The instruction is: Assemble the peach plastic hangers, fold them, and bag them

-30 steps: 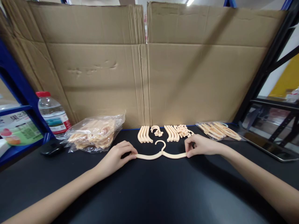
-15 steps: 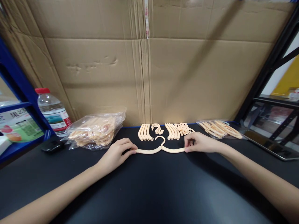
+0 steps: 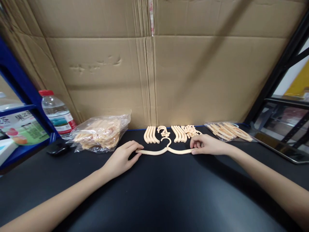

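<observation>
A cream plastic clothes hanger point(image 3: 154, 152), made of two curved arms and a hook point(image 3: 169, 139), lies in front of me with the hook pointing away. My left hand point(image 3: 123, 158) has its fingertips and thumb around the tip of the left arm. At the other tip, my right hand point(image 3: 204, 145) pinches the right arm between thumb and fingers. Just behind the hanger are two rows of loose hanger arms, one on the left point(image 3: 151, 134) and one on the right point(image 3: 178, 134). Between the rows sit a few loose hooks point(image 3: 163, 131).
A pile of small hanger parts point(image 3: 191, 131) lies behind my right hand. Clear bags of parts stand left point(image 3: 98, 133) and right point(image 3: 228, 131). Further out are a water bottle point(image 3: 58, 112), a black mouse point(image 3: 57, 147) and a phone-like slab point(image 3: 282, 148). A cardboard wall point(image 3: 108, 80) closes the back.
The left thumb and fingers have loosened slightly at the hanger's left tip. The right hand keeps its pinch. The whole view has shifted a little, and the hanger stays in one piece.
</observation>
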`<state>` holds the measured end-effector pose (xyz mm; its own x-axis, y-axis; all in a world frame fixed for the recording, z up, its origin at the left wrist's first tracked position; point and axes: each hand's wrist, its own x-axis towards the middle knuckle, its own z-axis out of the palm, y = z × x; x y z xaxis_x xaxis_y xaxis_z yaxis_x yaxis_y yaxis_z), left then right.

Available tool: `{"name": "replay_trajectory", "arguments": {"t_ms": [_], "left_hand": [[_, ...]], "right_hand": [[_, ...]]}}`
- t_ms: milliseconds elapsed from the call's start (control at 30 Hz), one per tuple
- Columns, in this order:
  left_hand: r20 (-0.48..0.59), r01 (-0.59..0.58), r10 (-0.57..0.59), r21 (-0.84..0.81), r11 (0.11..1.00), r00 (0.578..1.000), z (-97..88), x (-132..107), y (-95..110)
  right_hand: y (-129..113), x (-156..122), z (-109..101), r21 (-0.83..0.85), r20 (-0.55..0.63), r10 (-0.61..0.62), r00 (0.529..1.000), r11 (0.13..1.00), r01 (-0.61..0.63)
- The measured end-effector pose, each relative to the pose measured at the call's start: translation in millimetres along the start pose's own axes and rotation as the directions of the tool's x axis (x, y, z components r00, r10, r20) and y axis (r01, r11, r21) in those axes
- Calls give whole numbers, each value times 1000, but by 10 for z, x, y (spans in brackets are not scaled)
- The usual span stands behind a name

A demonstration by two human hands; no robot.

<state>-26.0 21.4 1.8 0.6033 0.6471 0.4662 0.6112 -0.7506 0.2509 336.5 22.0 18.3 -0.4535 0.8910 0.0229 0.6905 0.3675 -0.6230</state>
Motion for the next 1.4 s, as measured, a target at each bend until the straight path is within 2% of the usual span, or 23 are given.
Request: {"name": "replay_trajectory", "arguments": {"t_ms": [100,567,1000,1400], "left_hand": [[-17,7,-7,11,1000,1000,-9,2,34],[26,-9,7,77,997,1000,-15,-10,33],[12,2,-4,93,996,1000,7,-5,15],[-9,7,-6,85,996,1000,19,-22,-7]], "right_hand": [[-25,-5,-18,17,8,9,1000,1000,-9],[4,-24,-79,28,91,-2,996,1000,-1],[151,-5,-122,-14,81,37,996,999,-36],[90,-15,-150,-4,99,59,993,998,-59]]}}
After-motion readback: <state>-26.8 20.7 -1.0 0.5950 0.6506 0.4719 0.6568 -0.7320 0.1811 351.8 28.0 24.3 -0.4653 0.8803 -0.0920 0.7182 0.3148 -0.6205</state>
